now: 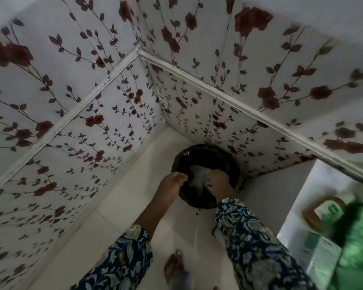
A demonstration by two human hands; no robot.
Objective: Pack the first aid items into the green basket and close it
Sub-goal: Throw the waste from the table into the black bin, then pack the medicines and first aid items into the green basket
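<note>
Over the dark bin, both hands around pale crumpled material.

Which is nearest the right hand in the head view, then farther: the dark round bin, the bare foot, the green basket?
From the right hand:
1. Dark round bin, in the corner; the hand is over its opening, touching pale material inside.
2. Bare foot, below on the floor, toward the left.
3. Green basket, blurred, far right on the white surface.

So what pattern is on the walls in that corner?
White walls with dark red flowers on thin leafy stems, clearest in the head view.
</note>
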